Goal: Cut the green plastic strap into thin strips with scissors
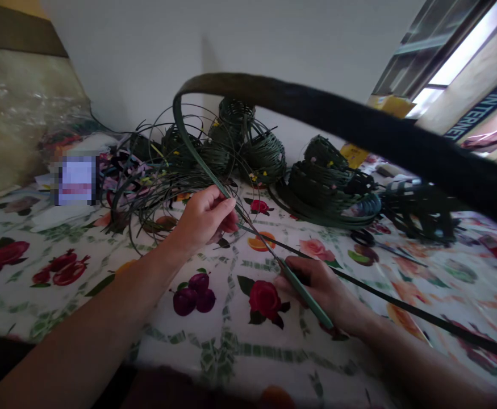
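So the left hand [208, 218] is pinching a dark green strip [274, 91] between thumb and forefinger, with the other fingers curling in underneath. The right hand [322, 289] is bending its fingers around a slim green piece [308, 296], though the tips are partly hiding, so I can't tell exactly how they're gripping. I also can't tell if that piece is the strip's own end or a tool handle; a thin straight length is running from it up toward the left thumb.

Beyond the left hand, the strip is rising, bending in a big loop and sweeping over the table to the right edge. A second strip [401, 304] is running past the right hand, off toward the lower right.

Farther out, a tangle of thin strands [158, 190] is sprawling behind the left hand. Green woven baskets [265, 156] are sitting along the white wall [124, 68], some with little yellow and pink bits on them. Black-handled scissors [363, 237] are lying off to the right, near a looser openwork weave [418, 213]. A fruit-and-flower tablecloth [226, 363] is covering the table, and clear plastic [30, 108] is bunching up at far left.
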A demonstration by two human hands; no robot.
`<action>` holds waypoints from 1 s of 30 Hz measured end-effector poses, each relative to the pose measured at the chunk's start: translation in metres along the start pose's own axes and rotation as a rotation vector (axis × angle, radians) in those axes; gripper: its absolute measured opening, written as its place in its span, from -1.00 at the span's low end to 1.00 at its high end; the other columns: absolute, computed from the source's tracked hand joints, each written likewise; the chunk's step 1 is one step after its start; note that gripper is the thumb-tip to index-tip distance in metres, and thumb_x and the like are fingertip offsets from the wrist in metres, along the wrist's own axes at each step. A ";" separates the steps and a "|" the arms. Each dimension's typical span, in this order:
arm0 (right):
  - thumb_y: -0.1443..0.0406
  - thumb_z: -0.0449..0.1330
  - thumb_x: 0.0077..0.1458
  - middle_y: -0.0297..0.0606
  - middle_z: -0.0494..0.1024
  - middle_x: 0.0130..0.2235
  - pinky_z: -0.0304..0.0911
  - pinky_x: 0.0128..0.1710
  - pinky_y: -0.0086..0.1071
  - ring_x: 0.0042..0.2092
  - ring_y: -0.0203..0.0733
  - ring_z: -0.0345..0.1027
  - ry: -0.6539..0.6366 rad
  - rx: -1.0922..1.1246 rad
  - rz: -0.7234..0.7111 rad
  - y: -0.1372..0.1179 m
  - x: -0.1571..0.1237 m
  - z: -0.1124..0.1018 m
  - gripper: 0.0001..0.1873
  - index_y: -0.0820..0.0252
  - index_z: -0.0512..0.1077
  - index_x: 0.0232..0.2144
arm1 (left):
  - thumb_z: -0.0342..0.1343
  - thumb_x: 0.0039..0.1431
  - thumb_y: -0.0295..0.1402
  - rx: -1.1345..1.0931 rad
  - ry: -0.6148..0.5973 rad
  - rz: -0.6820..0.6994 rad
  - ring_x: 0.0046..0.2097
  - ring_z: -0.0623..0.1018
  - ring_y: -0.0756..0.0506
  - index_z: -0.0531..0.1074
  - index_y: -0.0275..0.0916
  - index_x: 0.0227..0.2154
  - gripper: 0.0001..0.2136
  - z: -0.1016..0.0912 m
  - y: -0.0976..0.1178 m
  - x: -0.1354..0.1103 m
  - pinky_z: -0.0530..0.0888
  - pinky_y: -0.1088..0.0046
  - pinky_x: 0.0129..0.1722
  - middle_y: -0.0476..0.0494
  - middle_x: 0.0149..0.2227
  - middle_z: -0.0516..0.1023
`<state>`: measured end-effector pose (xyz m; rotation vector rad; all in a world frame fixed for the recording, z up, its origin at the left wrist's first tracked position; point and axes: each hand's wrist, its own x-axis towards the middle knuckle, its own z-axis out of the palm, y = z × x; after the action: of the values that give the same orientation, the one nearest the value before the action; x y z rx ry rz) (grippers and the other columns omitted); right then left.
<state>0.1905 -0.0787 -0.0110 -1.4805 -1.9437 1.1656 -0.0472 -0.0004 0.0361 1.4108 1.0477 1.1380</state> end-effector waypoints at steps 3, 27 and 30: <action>0.09 0.19 0.13 -0.38 0.31 -0.50 0.11 -0.52 -0.43 -0.45 -0.25 0.16 0.042 -0.028 -0.009 0.001 0.000 0.000 -0.72 0.14 0.34 -0.48 | 0.13 0.12 -0.32 -0.032 -0.038 0.007 -0.66 0.39 0.05 0.33 -0.22 -0.58 -0.79 -0.002 -0.005 0.002 0.25 0.59 -0.72 0.00 -0.66 0.44; 0.03 0.17 0.15 -0.44 0.22 -0.55 0.00 -0.55 -0.44 -0.51 -0.31 0.05 0.005 -0.015 -0.009 -0.013 -0.003 -0.002 -0.60 0.14 0.24 -0.56 | 0.13 0.14 -0.29 -0.032 -0.009 0.068 -0.57 0.51 0.02 0.32 -0.25 -0.51 -0.81 0.005 -0.006 -0.001 0.44 0.55 -0.57 0.01 -0.59 0.49; -0.01 0.15 0.16 -0.40 0.25 -0.53 0.05 -0.51 -0.42 -0.46 -0.27 0.10 0.035 -0.046 -0.031 -0.013 -0.003 -0.001 -0.58 0.15 0.25 -0.55 | 0.14 0.14 -0.28 -0.032 -0.016 0.062 -0.57 0.50 0.02 0.32 -0.25 -0.51 -0.80 0.005 -0.007 0.000 0.41 0.56 -0.60 -0.01 -0.59 0.49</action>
<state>0.1853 -0.0821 0.0004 -1.4788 -1.9746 1.0813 -0.0429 -0.0003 0.0289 1.4335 0.9759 1.1815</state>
